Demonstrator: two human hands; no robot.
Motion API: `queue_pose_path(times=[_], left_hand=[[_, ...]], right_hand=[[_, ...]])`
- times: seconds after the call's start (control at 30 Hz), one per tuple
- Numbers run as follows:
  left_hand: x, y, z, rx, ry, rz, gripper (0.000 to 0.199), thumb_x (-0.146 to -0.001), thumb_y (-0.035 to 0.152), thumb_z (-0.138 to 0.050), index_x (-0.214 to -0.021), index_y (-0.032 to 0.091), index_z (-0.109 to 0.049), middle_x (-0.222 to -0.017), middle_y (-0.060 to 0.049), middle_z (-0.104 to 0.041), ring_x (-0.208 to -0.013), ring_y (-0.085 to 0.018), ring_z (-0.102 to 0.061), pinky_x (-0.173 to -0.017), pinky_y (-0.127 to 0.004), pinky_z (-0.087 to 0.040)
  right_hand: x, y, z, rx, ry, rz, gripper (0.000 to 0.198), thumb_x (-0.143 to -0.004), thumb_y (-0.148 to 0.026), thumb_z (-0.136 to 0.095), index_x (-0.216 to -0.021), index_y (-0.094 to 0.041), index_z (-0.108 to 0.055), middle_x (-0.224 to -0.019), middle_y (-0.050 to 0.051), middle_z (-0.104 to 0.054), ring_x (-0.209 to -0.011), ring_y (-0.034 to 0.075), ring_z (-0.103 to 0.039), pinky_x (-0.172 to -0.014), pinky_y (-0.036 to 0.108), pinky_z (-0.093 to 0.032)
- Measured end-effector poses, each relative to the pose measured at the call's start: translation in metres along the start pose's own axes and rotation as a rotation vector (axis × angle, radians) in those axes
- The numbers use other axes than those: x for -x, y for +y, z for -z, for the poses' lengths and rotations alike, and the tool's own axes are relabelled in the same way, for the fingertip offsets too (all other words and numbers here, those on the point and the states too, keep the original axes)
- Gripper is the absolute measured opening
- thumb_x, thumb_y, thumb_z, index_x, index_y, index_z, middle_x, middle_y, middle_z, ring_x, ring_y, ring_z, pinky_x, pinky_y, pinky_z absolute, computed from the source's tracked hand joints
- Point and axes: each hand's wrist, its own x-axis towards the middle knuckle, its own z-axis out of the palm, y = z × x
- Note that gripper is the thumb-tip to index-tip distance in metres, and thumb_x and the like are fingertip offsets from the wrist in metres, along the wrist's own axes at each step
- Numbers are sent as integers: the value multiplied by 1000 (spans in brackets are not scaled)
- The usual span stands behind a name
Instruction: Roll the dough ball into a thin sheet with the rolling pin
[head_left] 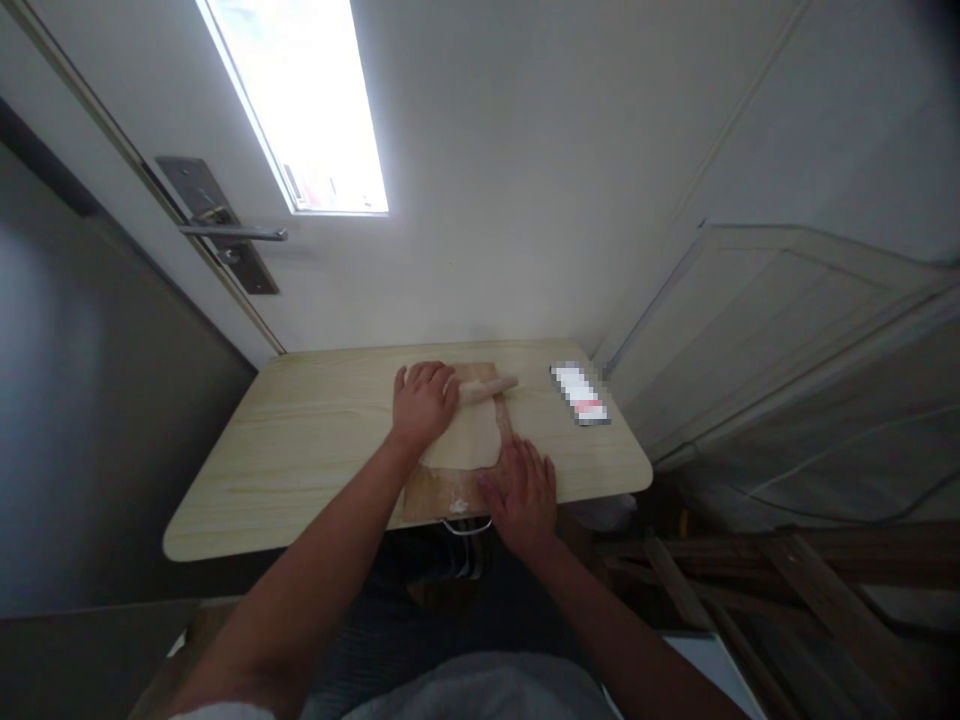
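Note:
A pale, flattened sheet of dough point(466, 440) lies on a brown wooden board point(435, 497). Across the far part of the dough rests a light rolling pin point(491, 387), its right end sticking out past the board. My left hand point(426, 402) is closed over the pin's left end, which it hides. At the board's near right corner, my right hand point(523, 492) lies with its fingers stretched out over the edge, beside the dough. A white smear of what looks like flour point(459, 506) shows near the board's front edge.
The board sits on a pale wood-grain table point(322, 420) against a white door point(480, 270) with a metal handle point(236, 233). A phone-like object point(580, 393), blurred by pixels, lies at the table's right. Wooden slats point(690, 590) stand low on the right.

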Motion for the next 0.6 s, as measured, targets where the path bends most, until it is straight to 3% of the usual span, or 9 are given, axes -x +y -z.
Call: queue_pose_path(times=[0.1, 0.17, 0.3, 0.43, 0.6], left_hand=[[21, -4, -2, -102, -13, 234, 49, -103, 42, -28, -135, 20, -58, -142, -14, -59, -133, -32, -48, -116, -63, -25], [31, -2, -6, -138, -41, 301, 51, -103, 41, -26, -139, 17, -55, -146, -16, -56, -136, -35, -45, -115, -67, -24], [29, 8, -13, -141, -45, 283, 52, -100, 33, -29, -146, 15, -48, -150, -15, -52, -142, -32, -39, -119, -66, -17], [11, 8, -17, -122, -43, 281, 53, -99, 30, -27, -146, 14, -46, -148, -16, -54, -138, -31, -44, -117, -64, -24], [-10, -7, -20, -122, -104, 293, 55, -102, 40, -20, -143, 22, -51, -145, -14, -56, -135, -34, -46, -111, -64, -32]], right_hand=[[0, 0, 1, -1, -1, -5, 62, -101, -53, -44, -146, -11, -42, -146, 19, -54, -141, 31, -42, -117, 54, -25], [0, 1, 2, 1, -19, -16, 63, -101, -53, -43, -147, -10, -41, -147, 20, -53, -141, 32, -42, -117, 54, -26], [-3, 3, 4, 43, -82, -47, 67, -101, -54, -41, -149, -7, -39, -149, 22, -50, -144, 34, -38, -117, 57, -25], [-8, 3, 8, 70, -156, -29, 69, -100, -56, -41, -150, -8, -39, -153, 21, -45, -147, 36, -33, -118, 60, -21], [-13, 3, 15, 60, -238, -39, 72, -99, -59, -40, -153, -12, -36, -155, 19, -44, -148, 36, -32, -119, 63, -19]])
